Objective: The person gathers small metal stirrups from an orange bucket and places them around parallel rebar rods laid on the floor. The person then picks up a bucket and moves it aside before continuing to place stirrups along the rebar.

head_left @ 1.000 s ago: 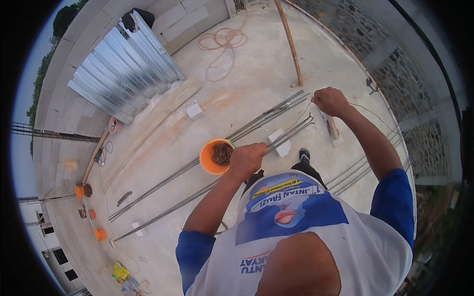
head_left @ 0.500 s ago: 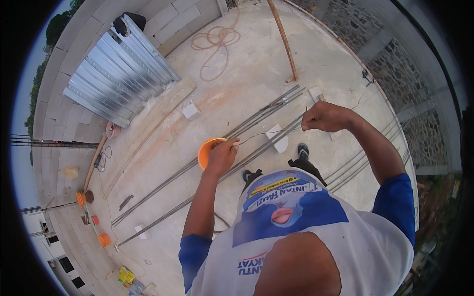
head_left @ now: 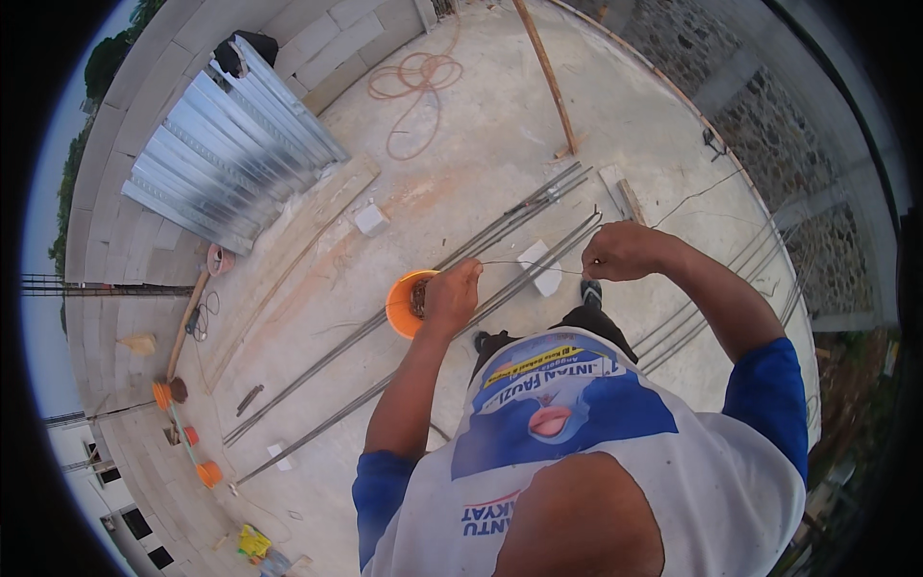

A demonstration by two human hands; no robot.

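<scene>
Right of the round orange plastic bucket (head_left: 396,313), the left hand (head_left: 452,296) and right hand (head_left: 620,252) pinch thin dark metal wire (head_left: 510,262), which could slip if either grip loosens.

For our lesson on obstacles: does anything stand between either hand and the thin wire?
Nothing visible does. The left hand and right hand both appear to grip the wire, which spans the gap between them. The metal rods and white block show behind it, blocking neither hand.
</scene>
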